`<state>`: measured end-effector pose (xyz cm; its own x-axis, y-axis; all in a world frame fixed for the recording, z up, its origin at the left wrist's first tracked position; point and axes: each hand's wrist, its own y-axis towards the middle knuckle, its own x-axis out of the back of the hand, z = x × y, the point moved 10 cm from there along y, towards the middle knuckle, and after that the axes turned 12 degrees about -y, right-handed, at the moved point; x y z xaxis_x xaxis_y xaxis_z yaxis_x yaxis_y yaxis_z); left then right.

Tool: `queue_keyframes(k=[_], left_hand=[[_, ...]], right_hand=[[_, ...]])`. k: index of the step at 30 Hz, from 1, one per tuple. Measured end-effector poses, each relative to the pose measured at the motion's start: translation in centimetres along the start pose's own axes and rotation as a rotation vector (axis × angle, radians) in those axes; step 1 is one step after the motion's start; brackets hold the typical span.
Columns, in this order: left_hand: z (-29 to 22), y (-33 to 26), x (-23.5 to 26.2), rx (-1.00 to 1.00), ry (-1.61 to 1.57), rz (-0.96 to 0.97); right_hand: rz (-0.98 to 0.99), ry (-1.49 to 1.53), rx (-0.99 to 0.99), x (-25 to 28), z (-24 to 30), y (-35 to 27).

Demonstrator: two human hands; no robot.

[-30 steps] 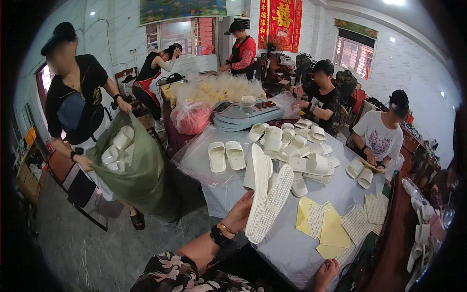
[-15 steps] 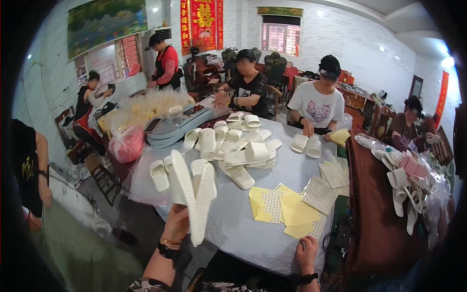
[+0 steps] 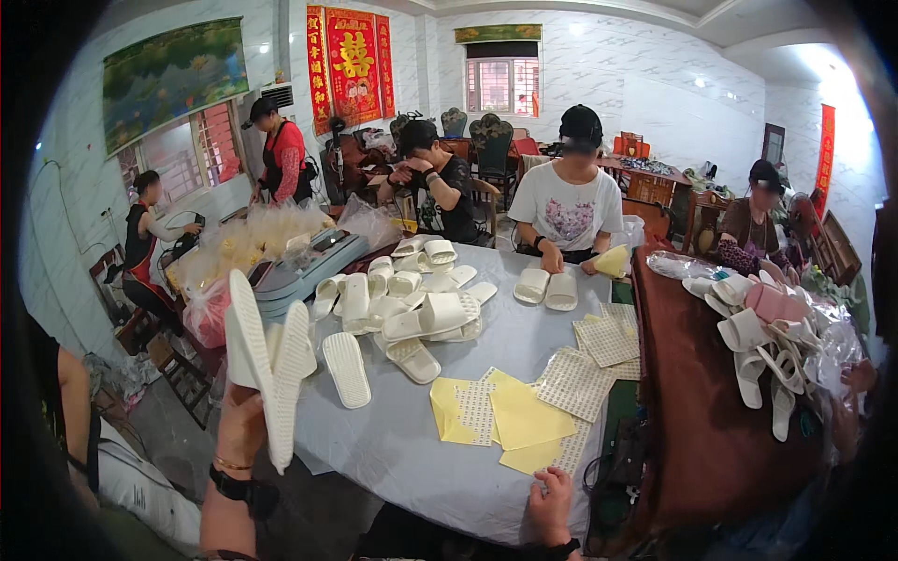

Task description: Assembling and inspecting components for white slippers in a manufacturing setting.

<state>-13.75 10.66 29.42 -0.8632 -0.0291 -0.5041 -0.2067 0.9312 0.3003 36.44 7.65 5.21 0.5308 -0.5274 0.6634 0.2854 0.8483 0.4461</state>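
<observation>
Clear bags: yellow pieces are held in clear bags point(image 3: 248, 241), heaped at the far left end of the table.
Pink-red bag: something pink-red is enclosed in a bag point(image 3: 206, 313) of clear plastic, partly hidden behind the lifted slippers.
Clear wrapping: crumpled clear wrapping point(image 3: 847, 351) is spread beside the slipper heap point(image 3: 748, 355) on the brown-covered surface point(image 3: 725, 449); a pink slipper is included among the pale ones.
Table: the table point(image 3: 393, 467) is covered with pale grey sheeting. A slipper pile point(image 3: 412, 304) is gathered on it, with a single slipper point(image 3: 346, 371) laid sole up just beside. Yellow sheets point(image 3: 533, 418) and sticker sheets point(image 3: 572, 381) are overlapped nearer the front.
Room: the walls are finished in white marbling; a red poster point(image 3: 354, 61) is hung by the far corner. Across the table, two slippers point(image 3: 531, 286) are touched by a person in a white T-shirt point(image 3: 568, 210).
Left hand: a pair of white slippers point(image 3: 269, 369) is gripped by the left hand point(image 3: 245, 416), fingers closed round the near one; the pair is held up, soles tilted rightward, over the table's left edge.
Right hand: the right hand point(image 3: 550, 505) is rested at the front edge, fingers half bent, nothing seen held; whether the paper is touched cannot be told.
</observation>
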Motion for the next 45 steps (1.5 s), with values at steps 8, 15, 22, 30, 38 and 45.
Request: queue_keyframes(k=[8,15,22,30,38,45], left_hand=[[-6.1,1.7,-5.0,-0.052,0.156,0.005],[-12.3,6.7,-8.8,-0.086,0.275,0.025],[-19.7,11.2,-16.0,-0.284,0.293,0.161],[-19.9,15.7,-16.6,-0.331,0.44,0.039],[-6.6,17.5,-9.8,-0.016,0.697,0.135],[6.6,20.9,-1.1,0.122,0.711,0.282]], right_hand=[[0.043,0.105,0.068,0.3,0.8,0.1],[0.066,0.153,0.003,0.4,0.7,0.0],[0.044,0.141,0.014,0.0,0.2,0.0],[0.029,0.122,0.046,0.1,0.4,-0.2],[0.037,0.152,-0.023,0.0,-0.4,-0.1],[0.086,0.165,-0.127,0.6,0.2,0.2]])
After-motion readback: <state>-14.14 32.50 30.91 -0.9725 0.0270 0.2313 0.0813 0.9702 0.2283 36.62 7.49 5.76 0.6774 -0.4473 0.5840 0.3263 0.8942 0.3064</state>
